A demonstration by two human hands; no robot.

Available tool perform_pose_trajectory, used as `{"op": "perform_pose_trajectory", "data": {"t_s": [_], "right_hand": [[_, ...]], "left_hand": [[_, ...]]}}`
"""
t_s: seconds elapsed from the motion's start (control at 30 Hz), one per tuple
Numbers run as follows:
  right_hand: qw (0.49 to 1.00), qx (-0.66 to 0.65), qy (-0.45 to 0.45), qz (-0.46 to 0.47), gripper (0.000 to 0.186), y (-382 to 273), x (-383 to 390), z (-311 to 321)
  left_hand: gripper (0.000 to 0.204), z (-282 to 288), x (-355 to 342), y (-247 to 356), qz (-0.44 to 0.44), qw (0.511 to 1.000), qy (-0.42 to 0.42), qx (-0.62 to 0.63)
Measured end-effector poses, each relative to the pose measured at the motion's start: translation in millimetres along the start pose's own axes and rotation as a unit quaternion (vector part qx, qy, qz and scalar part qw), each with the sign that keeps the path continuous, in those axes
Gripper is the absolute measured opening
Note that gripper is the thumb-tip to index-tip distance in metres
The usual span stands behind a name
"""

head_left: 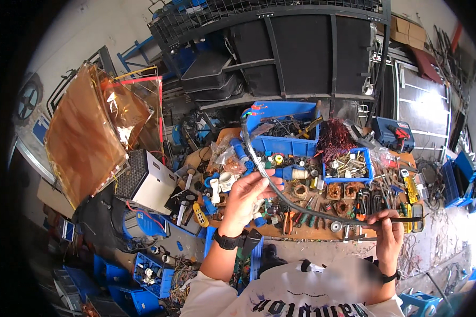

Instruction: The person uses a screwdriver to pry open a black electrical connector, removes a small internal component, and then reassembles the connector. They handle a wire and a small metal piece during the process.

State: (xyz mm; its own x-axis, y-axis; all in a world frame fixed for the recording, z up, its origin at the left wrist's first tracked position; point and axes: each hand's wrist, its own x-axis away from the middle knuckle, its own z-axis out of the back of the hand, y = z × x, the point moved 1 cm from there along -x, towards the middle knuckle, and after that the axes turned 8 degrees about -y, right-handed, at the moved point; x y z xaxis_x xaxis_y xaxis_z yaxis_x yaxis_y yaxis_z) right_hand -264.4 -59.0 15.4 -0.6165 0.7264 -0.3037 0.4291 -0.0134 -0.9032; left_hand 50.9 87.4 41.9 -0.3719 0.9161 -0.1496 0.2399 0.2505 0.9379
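Left grip [244, 199] pinches a black cable [322, 215] between thumb and fingers; the right grip [387, 231] is closed around it near its far end. It bows above the cluttered worktop [314, 233], coloured wires [255, 109] poking from its upper end by a blue crate [285, 146]. Orange-handled pliers [287, 224] lie below; a smaller blue tray [348, 180] holds metal pieces [349, 165].

A workshop: tool-strewn bench [312, 232], blue bin [349, 179] of metal parts [349, 165], red drill [402, 133]
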Motion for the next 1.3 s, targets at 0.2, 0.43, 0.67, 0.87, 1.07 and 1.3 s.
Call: {"op": "perform_pose_trajectory", "data": {"t_s": [0.2, 0.43, 0.67, 0.87, 1.07, 1.3], "right_hand": [[0.999, -0.017, 0.05, 0.012, 0.02, -5, 3, 8], [0.996, -0.015, 0.088, 0.026, 0.02, -6, 13, 21], [0.993, -0.015, 0.112, 0.043, 0.022, -7, 20, 22], [0.992, -0.056, 0.108, 0.032, 0.022, -7, 22, 18], [0.98, -0.016, 0.198, 0.009, 0.013, -5, 21, 26], [0.985, -0.072, 0.153, 0.037, 0.012, -25, -11, 17]], "left_hand": [[0.03, -13, -14, 0, -0.002, 1.0, -0.03, 0.002], [0.03, -28, -29, -5, 0.008, 0.998, -0.054, -0.009], [0.029, -33, -28, -9, 0.004, 0.997, -0.071, -0.038], [0.028, -30, -18, -9, -0.011, 0.996, -0.064, -0.057], [0.03, -27, -13, -18, 0.006, 0.997, -0.042, -0.057], [0.035, -14, -5, -39, 0.041, 0.997, 0.009, -0.072]]}}
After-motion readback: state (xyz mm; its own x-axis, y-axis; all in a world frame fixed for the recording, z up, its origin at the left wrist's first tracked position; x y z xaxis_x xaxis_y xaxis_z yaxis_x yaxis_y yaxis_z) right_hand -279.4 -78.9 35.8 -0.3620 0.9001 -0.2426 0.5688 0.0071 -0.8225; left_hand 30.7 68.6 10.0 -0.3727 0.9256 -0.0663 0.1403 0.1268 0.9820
